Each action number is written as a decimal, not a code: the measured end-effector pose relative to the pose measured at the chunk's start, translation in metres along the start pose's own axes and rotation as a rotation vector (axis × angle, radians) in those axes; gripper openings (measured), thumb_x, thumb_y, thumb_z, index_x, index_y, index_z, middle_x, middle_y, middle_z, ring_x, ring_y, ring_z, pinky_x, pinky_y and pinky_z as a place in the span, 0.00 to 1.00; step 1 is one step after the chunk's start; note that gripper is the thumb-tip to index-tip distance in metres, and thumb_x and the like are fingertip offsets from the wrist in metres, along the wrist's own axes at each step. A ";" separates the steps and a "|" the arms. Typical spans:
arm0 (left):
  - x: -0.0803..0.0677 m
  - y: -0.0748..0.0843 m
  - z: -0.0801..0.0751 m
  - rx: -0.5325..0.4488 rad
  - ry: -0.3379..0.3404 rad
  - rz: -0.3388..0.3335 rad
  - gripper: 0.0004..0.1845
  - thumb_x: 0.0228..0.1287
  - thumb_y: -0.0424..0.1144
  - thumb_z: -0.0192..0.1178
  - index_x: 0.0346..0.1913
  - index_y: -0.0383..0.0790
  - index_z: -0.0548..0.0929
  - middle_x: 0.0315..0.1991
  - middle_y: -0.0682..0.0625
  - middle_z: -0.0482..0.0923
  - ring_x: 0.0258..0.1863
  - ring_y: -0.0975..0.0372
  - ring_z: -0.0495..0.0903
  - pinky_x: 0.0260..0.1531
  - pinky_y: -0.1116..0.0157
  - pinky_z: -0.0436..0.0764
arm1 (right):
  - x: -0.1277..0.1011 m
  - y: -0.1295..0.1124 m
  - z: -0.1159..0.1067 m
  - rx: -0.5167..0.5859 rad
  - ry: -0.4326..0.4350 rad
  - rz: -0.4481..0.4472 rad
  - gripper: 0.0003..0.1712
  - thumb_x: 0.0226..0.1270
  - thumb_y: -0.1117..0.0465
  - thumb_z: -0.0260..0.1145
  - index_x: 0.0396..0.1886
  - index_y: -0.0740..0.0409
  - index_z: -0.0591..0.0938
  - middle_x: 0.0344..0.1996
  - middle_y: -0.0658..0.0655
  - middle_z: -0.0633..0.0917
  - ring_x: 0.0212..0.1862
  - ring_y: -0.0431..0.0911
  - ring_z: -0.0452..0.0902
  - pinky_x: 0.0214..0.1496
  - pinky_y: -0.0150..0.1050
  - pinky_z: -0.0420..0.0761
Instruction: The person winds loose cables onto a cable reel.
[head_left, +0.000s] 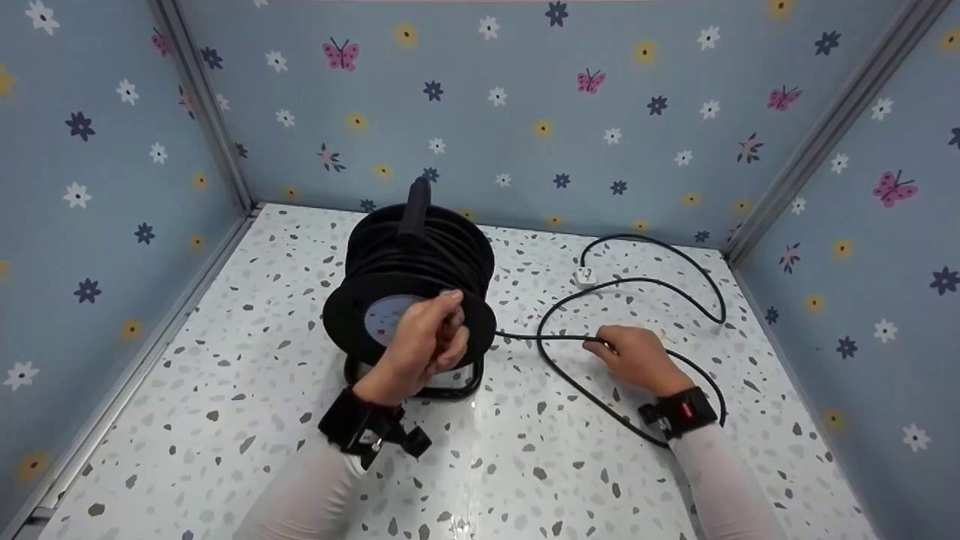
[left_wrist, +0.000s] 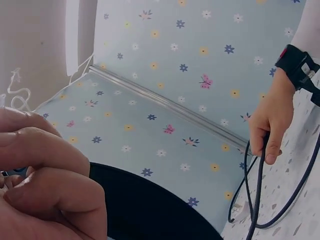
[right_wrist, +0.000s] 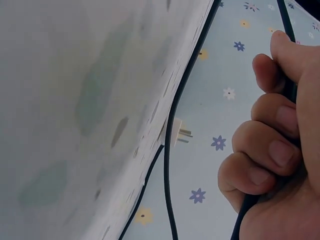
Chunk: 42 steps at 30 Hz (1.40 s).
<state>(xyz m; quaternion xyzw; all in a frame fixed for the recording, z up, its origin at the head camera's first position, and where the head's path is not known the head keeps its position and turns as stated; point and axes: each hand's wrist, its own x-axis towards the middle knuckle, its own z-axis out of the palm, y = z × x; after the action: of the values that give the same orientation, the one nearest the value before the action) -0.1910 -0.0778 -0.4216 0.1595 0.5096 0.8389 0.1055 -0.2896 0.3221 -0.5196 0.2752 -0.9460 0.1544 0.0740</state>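
I have the left hand (head_left: 429, 337) with its fingers curled round a mostly hidden part at the front of the black cable reel (head_left: 405, 283), which stands on its frame on the speckled tabletop (head_left: 247, 405). With the right hand (head_left: 636, 358) I grip the black cable (head_left: 555, 337); that stretch runs nearly straight from the reel, and the rest loops across the tabletop to a white plug (head_left: 586, 277), prongs up
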 end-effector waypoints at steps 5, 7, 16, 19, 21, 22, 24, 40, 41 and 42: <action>0.001 -0.008 0.005 0.068 0.004 -0.020 0.25 0.86 0.50 0.54 0.25 0.44 0.68 0.11 0.53 0.62 0.08 0.68 0.60 0.07 0.70 0.56 | 0.001 -0.009 0.000 0.047 -0.038 0.026 0.24 0.84 0.45 0.70 0.26 0.43 0.73 0.19 0.42 0.69 0.22 0.39 0.64 0.29 0.40 0.66; 0.002 -0.011 0.006 0.088 0.003 -0.030 0.26 0.87 0.51 0.54 0.25 0.45 0.68 0.11 0.53 0.63 0.08 0.68 0.60 0.07 0.71 0.55 | 0.001 -0.012 0.001 0.060 -0.046 0.026 0.23 0.84 0.44 0.70 0.26 0.43 0.74 0.19 0.42 0.70 0.22 0.39 0.65 0.28 0.39 0.67; 0.005 -0.032 0.012 0.134 0.002 -0.084 0.27 0.87 0.50 0.54 0.23 0.45 0.66 0.10 0.53 0.64 0.07 0.68 0.61 0.07 0.70 0.58 | 0.005 -0.025 0.006 0.083 -0.057 -0.016 0.14 0.86 0.48 0.69 0.35 0.43 0.83 0.26 0.40 0.79 0.26 0.36 0.72 0.31 0.39 0.75; 0.005 -0.039 0.012 0.174 0.005 -0.110 0.29 0.88 0.50 0.53 0.22 0.45 0.65 0.10 0.53 0.64 0.07 0.68 0.60 0.07 0.70 0.58 | 0.006 -0.031 0.008 0.102 -0.061 -0.055 0.11 0.87 0.50 0.68 0.40 0.46 0.86 0.29 0.42 0.84 0.27 0.35 0.75 0.33 0.39 0.79; 0.005 -0.044 0.012 0.199 0.006 -0.125 0.29 0.89 0.51 0.53 0.22 0.45 0.66 0.09 0.54 0.64 0.07 0.68 0.59 0.06 0.69 0.57 | 0.007 -0.036 0.010 0.105 -0.061 -0.078 0.10 0.87 0.51 0.67 0.42 0.48 0.87 0.30 0.44 0.86 0.28 0.35 0.76 0.34 0.40 0.80; 0.005 -0.045 0.012 0.210 0.005 -0.131 0.29 0.89 0.51 0.52 0.23 0.45 0.66 0.09 0.54 0.64 0.06 0.68 0.58 0.06 0.69 0.56 | 0.007 -0.038 0.011 0.104 -0.062 -0.085 0.10 0.87 0.52 0.67 0.43 0.48 0.88 0.31 0.45 0.87 0.29 0.36 0.77 0.35 0.41 0.81; 0.005 -0.048 0.012 0.234 0.004 -0.140 0.29 0.90 0.51 0.51 0.22 0.46 0.67 0.09 0.54 0.64 0.06 0.68 0.58 0.06 0.68 0.56 | 0.008 -0.042 0.011 0.096 -0.070 -0.094 0.09 0.87 0.52 0.67 0.45 0.49 0.88 0.32 0.46 0.88 0.31 0.37 0.80 0.37 0.42 0.83; 0.000 -0.066 0.007 0.337 0.000 -0.169 0.34 0.91 0.52 0.51 0.17 0.44 0.68 0.08 0.55 0.65 0.06 0.68 0.58 0.08 0.70 0.56 | 0.020 -0.065 0.022 0.085 -0.130 -0.072 0.09 0.88 0.51 0.66 0.43 0.46 0.86 0.30 0.41 0.84 0.32 0.39 0.81 0.39 0.43 0.84; 0.000 -0.068 0.006 0.335 0.001 -0.175 0.33 0.91 0.51 0.50 0.18 0.44 0.68 0.08 0.55 0.65 0.06 0.68 0.58 0.08 0.70 0.56 | 0.020 -0.067 0.023 0.086 -0.132 -0.072 0.09 0.88 0.51 0.66 0.43 0.46 0.86 0.30 0.41 0.83 0.32 0.39 0.81 0.39 0.43 0.84; -0.001 -0.069 0.006 0.330 0.003 -0.183 0.33 0.92 0.51 0.50 0.19 0.44 0.68 0.08 0.55 0.65 0.07 0.68 0.58 0.08 0.70 0.56 | 0.021 -0.069 0.024 0.084 -0.135 -0.073 0.09 0.88 0.51 0.66 0.43 0.46 0.86 0.29 0.41 0.82 0.32 0.40 0.81 0.38 0.43 0.84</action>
<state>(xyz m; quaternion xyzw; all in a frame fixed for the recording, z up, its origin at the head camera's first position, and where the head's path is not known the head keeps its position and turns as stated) -0.1872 -0.0419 -0.4807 0.1265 0.6530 0.7309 0.1529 -0.2715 0.2486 -0.5201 0.3219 -0.9310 0.1722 0.0038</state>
